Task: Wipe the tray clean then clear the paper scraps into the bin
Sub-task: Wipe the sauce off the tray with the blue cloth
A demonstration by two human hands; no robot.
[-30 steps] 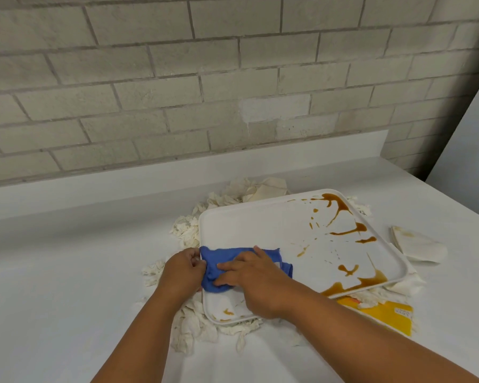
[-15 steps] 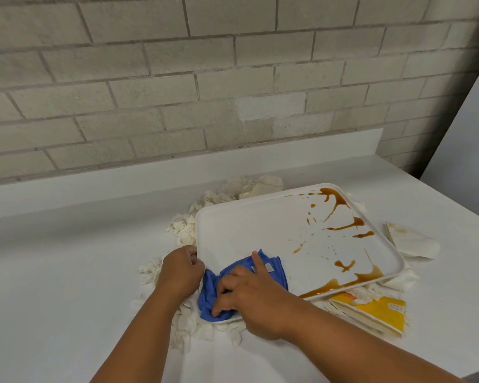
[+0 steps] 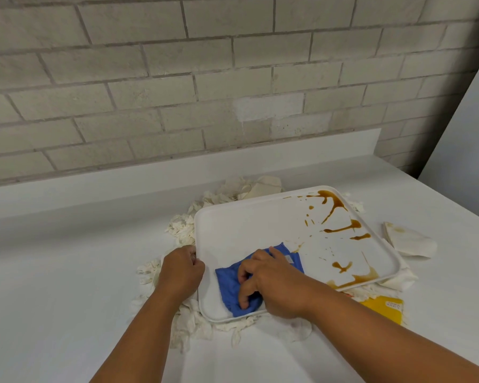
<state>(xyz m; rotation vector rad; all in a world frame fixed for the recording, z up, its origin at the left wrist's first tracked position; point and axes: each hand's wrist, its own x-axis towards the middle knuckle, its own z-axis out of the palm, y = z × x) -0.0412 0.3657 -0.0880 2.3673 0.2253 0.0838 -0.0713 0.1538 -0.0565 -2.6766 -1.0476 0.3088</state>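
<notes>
A white tray (image 3: pixel 249 225) lies on the counter, smeared with brown sauce (image 3: pixel 340 230) over its right half. My left hand (image 3: pixel 181 269) grips the tray's left rim. My right hand (image 3: pixel 271 277) presses a blue cloth (image 3: pixel 230 283) against the tray's near left part, fingers curled into the fabric. Torn white paper scraps (image 3: pixel 183 228) ring the tray, partly hidden beneath it. No bin is in view.
A stained folded napkin (image 3: pixel 409 241) lies right of the tray. A yellow wrapper (image 3: pixel 385 308) pokes out under the tray's near right edge. The brick wall and a white backsplash (image 3: pixel 177 172) close off the counter at the back; a white panel stands at far right.
My right hand has slid the blue cloth from the tray's left rim to its near left corner, then a little right. My left hand keeps its hold on the rim.
</notes>
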